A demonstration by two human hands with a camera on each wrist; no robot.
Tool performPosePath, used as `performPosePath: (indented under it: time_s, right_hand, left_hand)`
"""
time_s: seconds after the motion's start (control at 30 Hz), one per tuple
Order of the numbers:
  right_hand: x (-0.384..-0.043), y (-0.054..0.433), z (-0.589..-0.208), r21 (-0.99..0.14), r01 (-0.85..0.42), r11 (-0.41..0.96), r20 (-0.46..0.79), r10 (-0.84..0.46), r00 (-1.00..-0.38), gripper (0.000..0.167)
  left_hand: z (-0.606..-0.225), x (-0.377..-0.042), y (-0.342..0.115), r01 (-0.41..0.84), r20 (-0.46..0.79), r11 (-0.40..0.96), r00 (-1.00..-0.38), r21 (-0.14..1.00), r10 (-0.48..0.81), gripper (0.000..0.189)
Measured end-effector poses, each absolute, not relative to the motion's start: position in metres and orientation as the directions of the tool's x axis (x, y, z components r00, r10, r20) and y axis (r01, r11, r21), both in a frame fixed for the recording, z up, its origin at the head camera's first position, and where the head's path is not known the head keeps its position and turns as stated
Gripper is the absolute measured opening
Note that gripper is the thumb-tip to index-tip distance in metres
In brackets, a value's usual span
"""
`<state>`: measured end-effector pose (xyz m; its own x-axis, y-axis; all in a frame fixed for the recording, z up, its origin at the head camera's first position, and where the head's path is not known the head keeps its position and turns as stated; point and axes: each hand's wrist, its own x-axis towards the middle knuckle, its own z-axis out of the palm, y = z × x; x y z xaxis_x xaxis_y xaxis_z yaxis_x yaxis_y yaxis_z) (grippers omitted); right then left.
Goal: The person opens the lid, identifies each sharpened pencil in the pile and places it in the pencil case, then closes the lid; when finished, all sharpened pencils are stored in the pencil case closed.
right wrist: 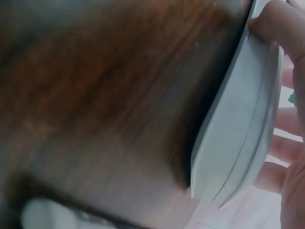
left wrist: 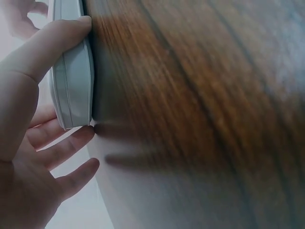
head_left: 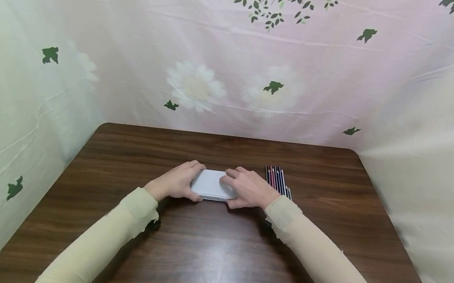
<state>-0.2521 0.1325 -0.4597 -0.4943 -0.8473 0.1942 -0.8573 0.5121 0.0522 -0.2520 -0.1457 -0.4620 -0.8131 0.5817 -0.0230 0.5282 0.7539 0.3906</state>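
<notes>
A flat, pale grey case (head_left: 209,184) with rounded edges lies between my two hands near the middle of the table in the head view. My left hand (head_left: 179,181) grips its left end, thumb on the near side and fingers round the far side. At the right end my right hand (head_left: 252,190) holds the case, thumb at the near edge and fingers over the top. A seam runs along the side of the case (left wrist: 74,81) in the left wrist view. The right wrist view shows the same seam along the case (right wrist: 238,119). Its contents are hidden.
Several colored pencils (head_left: 276,177) lie side by side just beyond my right wrist, partly hidden by it. The dark wood table (head_left: 205,260) ends at a patterned cloth backdrop (head_left: 236,58). A blurred white object (right wrist: 47,214) shows at the right wrist view's lower left.
</notes>
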Motion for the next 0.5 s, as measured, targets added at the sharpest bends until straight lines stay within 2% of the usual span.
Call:
performPosePath:
  time_s: [0.4, 0.5]
  right_hand:
    - [-0.2577, 0.1315, -0.4554, 0.078, -0.867, 0.492, 0.172, -0.863, -0.475, 0.061]
    - [-0.2593, 0.1319, -0.454, 0.037, -0.869, 0.494, 0.176, -0.859, -0.481, 0.06]
  left_hand:
    - [-0.4622, -0.2501, -0.1457, 0.531, -0.008, 0.762, -0.818, 0.37, 0.575, 0.093]
    - [-0.4617, -0.2501, -0.1457, 0.539, 0.002, 0.758, -0.815, 0.367, 0.579, 0.092]
